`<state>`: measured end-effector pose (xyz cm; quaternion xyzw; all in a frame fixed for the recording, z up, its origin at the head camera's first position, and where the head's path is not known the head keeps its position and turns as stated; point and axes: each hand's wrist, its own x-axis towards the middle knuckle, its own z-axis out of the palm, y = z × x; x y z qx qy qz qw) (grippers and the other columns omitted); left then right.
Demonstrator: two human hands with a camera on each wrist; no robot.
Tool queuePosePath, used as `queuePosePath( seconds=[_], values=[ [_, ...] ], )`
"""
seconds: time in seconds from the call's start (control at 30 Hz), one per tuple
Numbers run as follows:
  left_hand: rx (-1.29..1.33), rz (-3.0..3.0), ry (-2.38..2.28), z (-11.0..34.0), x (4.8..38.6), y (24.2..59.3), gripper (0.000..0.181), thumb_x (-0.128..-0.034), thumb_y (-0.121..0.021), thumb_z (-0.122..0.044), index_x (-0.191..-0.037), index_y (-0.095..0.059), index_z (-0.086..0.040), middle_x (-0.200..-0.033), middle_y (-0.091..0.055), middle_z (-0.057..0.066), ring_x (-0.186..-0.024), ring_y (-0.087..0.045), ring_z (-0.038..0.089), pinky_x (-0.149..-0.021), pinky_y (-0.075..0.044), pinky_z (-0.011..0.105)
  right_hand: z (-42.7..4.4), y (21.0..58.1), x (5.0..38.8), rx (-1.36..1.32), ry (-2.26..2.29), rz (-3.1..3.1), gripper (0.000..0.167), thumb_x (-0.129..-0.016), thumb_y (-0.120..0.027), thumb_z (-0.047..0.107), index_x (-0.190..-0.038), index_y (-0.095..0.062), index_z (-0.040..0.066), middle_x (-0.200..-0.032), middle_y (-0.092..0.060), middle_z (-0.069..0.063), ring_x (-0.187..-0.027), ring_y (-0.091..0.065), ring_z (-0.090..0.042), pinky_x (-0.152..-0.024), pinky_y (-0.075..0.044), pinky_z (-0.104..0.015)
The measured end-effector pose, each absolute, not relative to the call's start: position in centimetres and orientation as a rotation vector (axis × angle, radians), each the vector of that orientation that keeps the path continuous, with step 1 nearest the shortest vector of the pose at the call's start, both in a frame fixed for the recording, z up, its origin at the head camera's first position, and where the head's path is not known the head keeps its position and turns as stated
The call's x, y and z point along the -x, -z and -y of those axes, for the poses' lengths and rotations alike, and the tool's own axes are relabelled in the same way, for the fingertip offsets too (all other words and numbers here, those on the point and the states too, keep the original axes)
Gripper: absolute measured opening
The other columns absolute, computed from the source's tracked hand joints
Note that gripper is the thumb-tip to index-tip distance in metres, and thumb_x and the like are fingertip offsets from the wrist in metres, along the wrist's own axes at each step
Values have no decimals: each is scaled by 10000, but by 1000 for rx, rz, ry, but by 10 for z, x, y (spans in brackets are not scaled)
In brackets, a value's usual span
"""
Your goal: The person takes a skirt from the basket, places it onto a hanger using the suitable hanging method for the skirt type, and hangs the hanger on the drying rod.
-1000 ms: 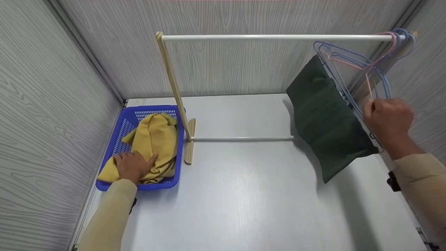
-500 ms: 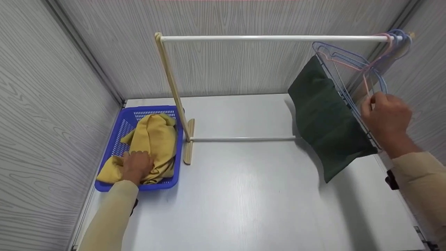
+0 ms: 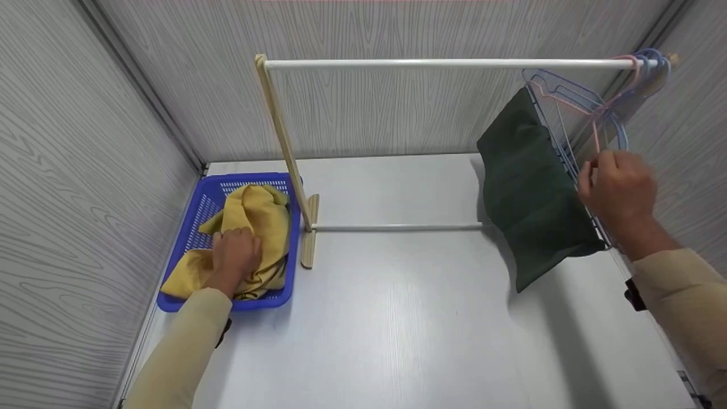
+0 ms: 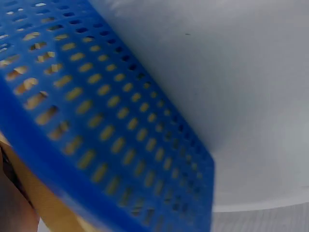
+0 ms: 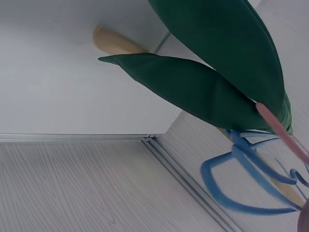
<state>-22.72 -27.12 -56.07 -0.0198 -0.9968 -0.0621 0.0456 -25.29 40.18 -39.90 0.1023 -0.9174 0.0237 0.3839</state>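
In the head view, a blue basket [image 3: 258, 305] holds a rumpled yellow cloth [image 3: 270, 218]. My left hand [image 3: 235, 253] is inside the basket, its curled fingers gripping the cloth. A dark green cloth [image 3: 528, 193] is draped, folded over, on hangers at the right. My right hand [image 3: 622, 190] grips the near end of the hangers, with a pink hanger [image 5: 281, 128] and a blue hanger [image 5: 256, 210] running towards it. Exactly which hangers it holds is hidden. Through the left wrist view's perforated basket wall [image 4: 145, 130], yellow cloth shows.
A white rod [image 3: 443, 63] spans the rack above, with hanger hooks bunched at its right end. A wooden post [image 3: 278, 125] stands beside the basket, and a lower white bar [image 3: 397, 226] runs along the white tabletop [image 3: 386, 324]. Grey wood-grain panels [image 3: 91, 216] enclose the table.
My left hand has gone from spread on the yellow cloth to curled and has moved up and right. My right hand has shifted left, swinging the hangers and green cloth.
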Motion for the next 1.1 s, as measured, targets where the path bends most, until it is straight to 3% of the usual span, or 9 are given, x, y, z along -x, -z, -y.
queuePosePath(
  seconds=[0.33, 0.73, 1.1],
  values=[
    [215, 2862, 292, 232, 233, 543, 328, -995, -462, -202, -774, -555, 22, -733, -575, 208, -732, -577, 426, -712, -399, 516, -388, 413, 262, -648, 50, 2210, 202, -906, -617, 89, -827, -586, -94, -747, -563, -261, -720, -497, -426, -647, -438, -539],
    [375, 2921, 342, 193, 237, 523, 287, -985, -455, -185, -816, -575, 13, -747, -612, 209, -734, -618, 427, -723, -448, 539, -362, 417, 267, -743, -27, 2149, 209, -927, -572, 113, -799, -609, -48, -692, -565, -217, -663, -484, -395, -612, -385, -519],
    [456, 2923, 486, 164, 239, 500, 272, -1000, -401, -161, -815, -538, -15, -732, -552, 152, -707, -561, 349, -694, -456, 501, -344, 421, 268, -777, -36, 2159, 181, -911, -596, 103, -806, -620, -43, -696, -568, -203, -670, -507, -386, -614, -414, -503]
  ],
)
